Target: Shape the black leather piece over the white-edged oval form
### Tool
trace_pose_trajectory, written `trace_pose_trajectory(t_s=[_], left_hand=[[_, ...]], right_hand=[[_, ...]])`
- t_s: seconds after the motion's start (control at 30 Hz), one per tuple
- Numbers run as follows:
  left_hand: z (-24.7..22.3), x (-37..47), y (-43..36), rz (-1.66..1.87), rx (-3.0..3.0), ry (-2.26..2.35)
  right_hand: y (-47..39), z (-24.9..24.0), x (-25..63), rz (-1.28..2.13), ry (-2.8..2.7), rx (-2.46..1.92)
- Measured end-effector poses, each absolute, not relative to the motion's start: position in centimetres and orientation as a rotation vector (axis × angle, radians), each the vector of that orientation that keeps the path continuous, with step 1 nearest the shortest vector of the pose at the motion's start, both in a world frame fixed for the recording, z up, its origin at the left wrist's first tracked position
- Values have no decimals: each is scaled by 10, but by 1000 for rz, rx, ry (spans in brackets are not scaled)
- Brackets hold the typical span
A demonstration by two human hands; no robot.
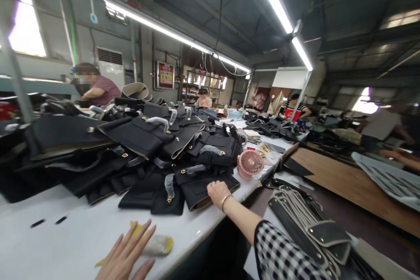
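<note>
The right hand [217, 192] is reaching forward and resting on the near edge of a black bag panel [205, 188] at the front of the heap of black bag pieces [147, 148]; whether its fingers are closing on the panel cannot be told. The panel is lying flat, its long axis running left to right along the white surface [65, 236]. The left hand [126, 253] is hovering open, fingers spread, well short of the panel, just beside a yellow cloth [157, 243]. A pink fan [250, 162] is standing right of the panel.
</note>
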State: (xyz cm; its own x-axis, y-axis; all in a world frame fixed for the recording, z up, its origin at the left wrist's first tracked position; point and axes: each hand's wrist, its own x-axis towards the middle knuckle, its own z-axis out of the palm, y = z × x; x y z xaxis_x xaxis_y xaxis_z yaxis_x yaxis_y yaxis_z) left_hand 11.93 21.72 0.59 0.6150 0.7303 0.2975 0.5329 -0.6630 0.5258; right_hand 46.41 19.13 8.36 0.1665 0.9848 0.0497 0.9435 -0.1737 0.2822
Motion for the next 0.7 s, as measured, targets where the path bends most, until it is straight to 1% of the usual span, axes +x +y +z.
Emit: trace_pose_trajectory(t_s=[0.1, 0.2, 0.3, 0.37, 0.43, 0.53, 0.63, 0.7], left_hand=[[17, 153, 229, 345, 2671, 1082], [14, 162, 231, 202, 2705, 1089], [2, 157, 234, 312, 2706, 1105], [-3, 153, 235, 479, 2687, 1123], [5, 151, 231, 713, 2616, 1120], [47, 151, 205, 1084, 2333, 1068], [107, 160, 162, 1208, 1994, 961], [139, 168, 131, 1182, 1836, 851]], right_hand=[[197, 111, 466, 291, 1932, 2312], [198, 153, 461, 303, 1980, 2442], [190, 199, 450, 321, 2061, 2613], [176, 226, 440, 282, 2176, 2711], [156, 245, 431, 166, 2345, 2781], [119, 256, 422, -199, 2621, 2824], [79, 253, 414, -791, 2818, 2708], [50, 249, 406, -1170, 2825, 2600]])
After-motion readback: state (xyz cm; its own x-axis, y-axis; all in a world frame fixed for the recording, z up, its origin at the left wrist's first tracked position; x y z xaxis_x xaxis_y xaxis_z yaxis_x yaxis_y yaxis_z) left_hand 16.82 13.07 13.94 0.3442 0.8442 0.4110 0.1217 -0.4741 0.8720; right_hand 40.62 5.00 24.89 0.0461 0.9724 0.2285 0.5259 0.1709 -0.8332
